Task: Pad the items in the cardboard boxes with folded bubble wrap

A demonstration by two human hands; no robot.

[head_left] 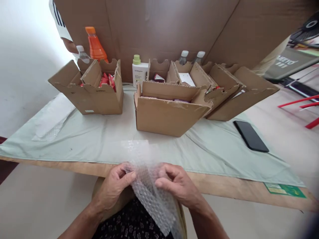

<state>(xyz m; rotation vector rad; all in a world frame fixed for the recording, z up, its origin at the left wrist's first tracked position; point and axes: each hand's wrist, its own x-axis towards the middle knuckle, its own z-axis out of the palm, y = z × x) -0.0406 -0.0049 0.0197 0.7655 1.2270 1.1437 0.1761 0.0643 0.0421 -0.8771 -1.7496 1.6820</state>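
Cloth-covered table (216, 187). Open cardboard box (165, 118): stands mid-table. Bubble wrap (153, 202): hangs at the table's near edge, long axis slanting far left to near right. Left hand (116, 184), right hand (178, 186): apart, each pinches one side of it.

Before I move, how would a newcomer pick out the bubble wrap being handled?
Find the broad pale green tablecloth, then go to the middle of its near edge. There, a clear sheet of bubble wrap with small raised bubbles slants between the left hand and the right hand. Being held sets it apart from the whitish sheet lying at the cloth's left end.
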